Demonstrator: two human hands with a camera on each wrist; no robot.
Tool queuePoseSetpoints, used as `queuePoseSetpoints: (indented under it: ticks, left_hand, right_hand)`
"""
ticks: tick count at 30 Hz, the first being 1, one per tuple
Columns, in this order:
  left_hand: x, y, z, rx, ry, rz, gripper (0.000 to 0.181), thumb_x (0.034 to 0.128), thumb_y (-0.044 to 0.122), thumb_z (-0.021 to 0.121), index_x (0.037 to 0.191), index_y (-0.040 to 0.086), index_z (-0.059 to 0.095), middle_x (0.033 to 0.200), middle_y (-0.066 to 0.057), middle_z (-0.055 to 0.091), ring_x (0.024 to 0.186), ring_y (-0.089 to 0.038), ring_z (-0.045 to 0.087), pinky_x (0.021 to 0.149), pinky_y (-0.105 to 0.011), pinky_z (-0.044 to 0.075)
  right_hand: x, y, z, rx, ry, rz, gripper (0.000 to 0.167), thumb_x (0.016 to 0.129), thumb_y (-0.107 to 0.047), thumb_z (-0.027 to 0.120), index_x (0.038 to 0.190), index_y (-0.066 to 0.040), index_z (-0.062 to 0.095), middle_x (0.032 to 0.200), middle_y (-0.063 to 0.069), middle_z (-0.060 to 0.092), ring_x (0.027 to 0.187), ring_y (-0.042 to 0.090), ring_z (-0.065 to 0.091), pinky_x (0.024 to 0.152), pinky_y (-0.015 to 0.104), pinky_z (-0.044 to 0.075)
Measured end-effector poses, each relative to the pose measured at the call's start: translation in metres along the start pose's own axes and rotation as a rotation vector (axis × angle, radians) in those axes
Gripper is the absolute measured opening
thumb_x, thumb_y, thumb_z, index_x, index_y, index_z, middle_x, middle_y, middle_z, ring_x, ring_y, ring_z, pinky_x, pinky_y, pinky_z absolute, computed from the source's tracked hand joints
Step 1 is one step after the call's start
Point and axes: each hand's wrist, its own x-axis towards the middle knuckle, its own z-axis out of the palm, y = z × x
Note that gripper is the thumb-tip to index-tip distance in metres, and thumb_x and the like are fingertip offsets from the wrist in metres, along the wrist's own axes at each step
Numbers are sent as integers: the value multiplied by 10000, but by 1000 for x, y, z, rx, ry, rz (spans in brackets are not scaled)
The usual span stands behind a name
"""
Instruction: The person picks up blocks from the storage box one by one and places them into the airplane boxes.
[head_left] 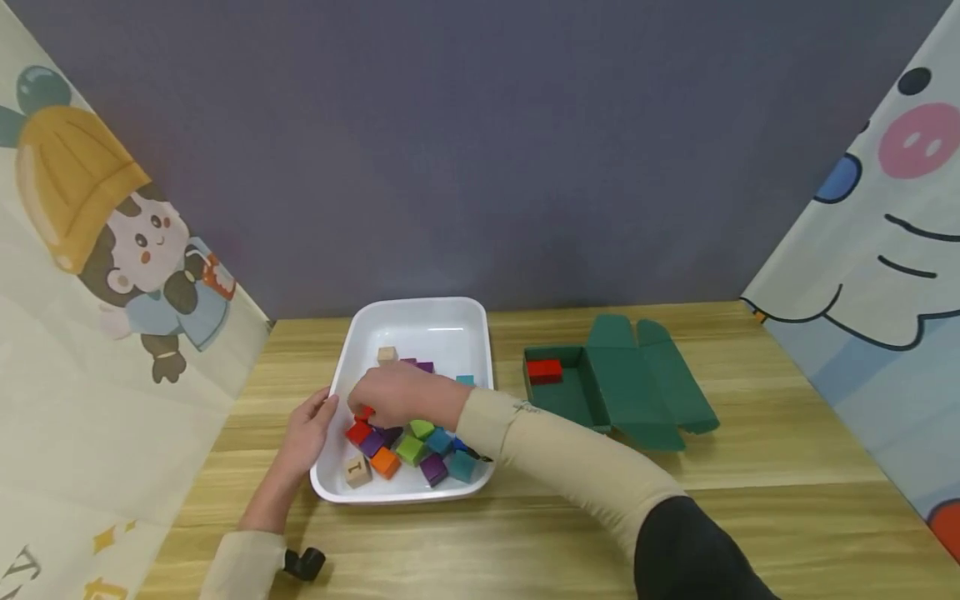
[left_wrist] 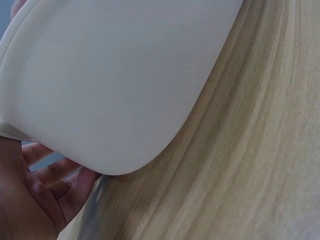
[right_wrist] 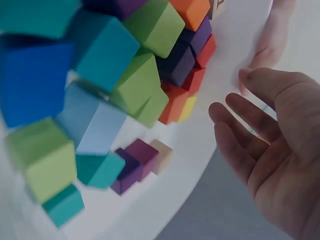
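A white tray (head_left: 408, 321) holds many small coloured blocks. At its left side, my left hand (head_left: 306, 429) grips the rim, fingers bent beneath it against the outer wall in the left wrist view. Over the tray's left part reaches my right hand (head_left: 393, 393), above red blocks (head_left: 358, 433). The right wrist view shows this right hand (right_wrist: 280, 135) with loosely bent fingers and thumb apart; nothing is visible between them. Purple, orange, green and blue blocks (right_wrist: 102, 47) lie nearby, and a plain wooden block (head_left: 357, 471) sits in the near left corner. The hand and sleeve hide some blocks.
Right of the tray lies a green cardboard box (head_left: 570, 408) with its lid folded out to the right. Red blocks (head_left: 544, 372) sit in its far left corner. A dark grey panel (head_left: 510, 167) stands behind the wooden table (head_left: 787, 433).
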Motion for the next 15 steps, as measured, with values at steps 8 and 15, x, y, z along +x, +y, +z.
queuePoseSetpoints:
  ticks: [8,15]
  left_hand:
    - [-2,-1,-1,-21,-14,-11,473,1056,256,413,1428,-36,419,1310,-312,513,1063,-360,597,766,-290,563]
    - [2,-2,-2,-38,-5,-22,454,1053,239,428,1417,-32,439,1285,-298,533,1014,-292,620,752,-280,564]
  right_hand:
    - [31,7,16,72,-58,79,173,909,-188,685,1047,-288,717,923,-139,632,843,87,536,796,247,464]
    - [42,6,24,77,-60,106,269,889,-132,694,1099,-299,708,940,-141,612,860,86,524,814,265,439]
